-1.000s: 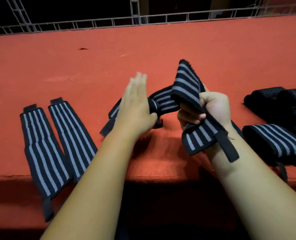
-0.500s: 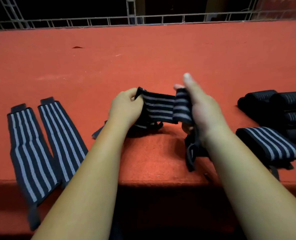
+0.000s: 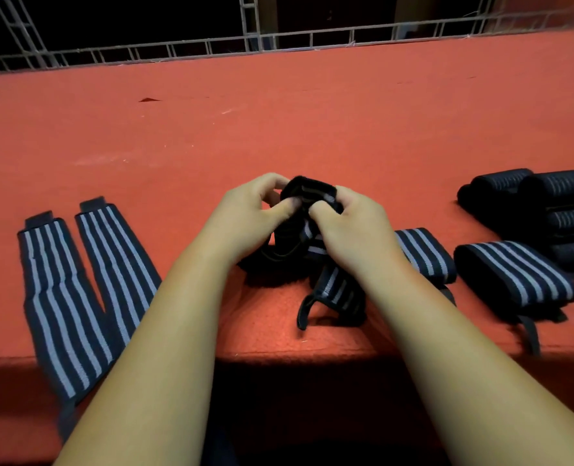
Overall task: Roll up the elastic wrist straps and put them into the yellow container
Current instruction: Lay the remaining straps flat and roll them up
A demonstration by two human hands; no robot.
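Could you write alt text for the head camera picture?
Two bare hands, left hand and right hand, roll a striped strap over a red table. Two flat straps lie left, rolled straps right.

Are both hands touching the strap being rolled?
Touching. The head view shows the left hand and right hand pinching the strap from both sides, thumbs pressed on it.

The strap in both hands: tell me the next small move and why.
Probably keep turning the roll toward the loose end. Both hands, left hand and right hand, pinch the strap at a small started coil, while its striped tail lies unrolled on the red surface. No yellow container is in view, so stowing seems premature.
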